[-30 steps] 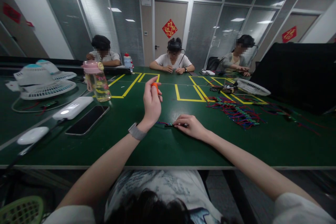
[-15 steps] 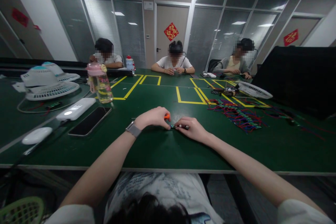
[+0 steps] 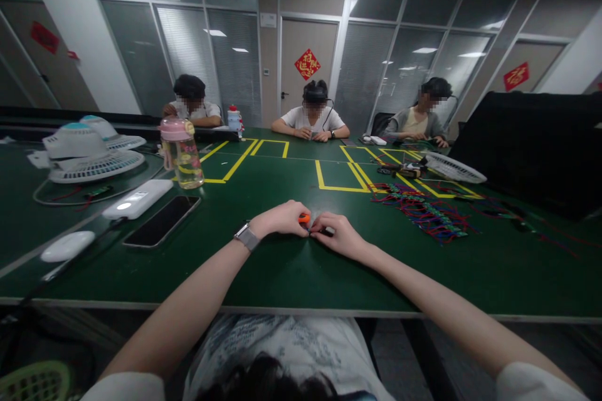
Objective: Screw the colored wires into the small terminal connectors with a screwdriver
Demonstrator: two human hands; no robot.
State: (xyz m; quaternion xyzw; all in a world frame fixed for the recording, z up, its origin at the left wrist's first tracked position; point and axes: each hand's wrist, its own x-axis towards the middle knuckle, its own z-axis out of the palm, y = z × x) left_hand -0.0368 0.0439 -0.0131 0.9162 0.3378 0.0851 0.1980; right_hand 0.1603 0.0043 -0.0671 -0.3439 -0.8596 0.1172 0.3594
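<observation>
Over the green surface (image 3: 263, 276), I have the left hand (image 3: 281, 219) curled around an orange object (image 3: 304, 218), while the right hand (image 3: 339, 235) keeps a narrow grip on a small dark piece (image 3: 325, 232), mostly hidden, its long axis unclear. That piece lies right of the left grip, nearer the right; a second ago the left hand was raised, well apart.
</observation>
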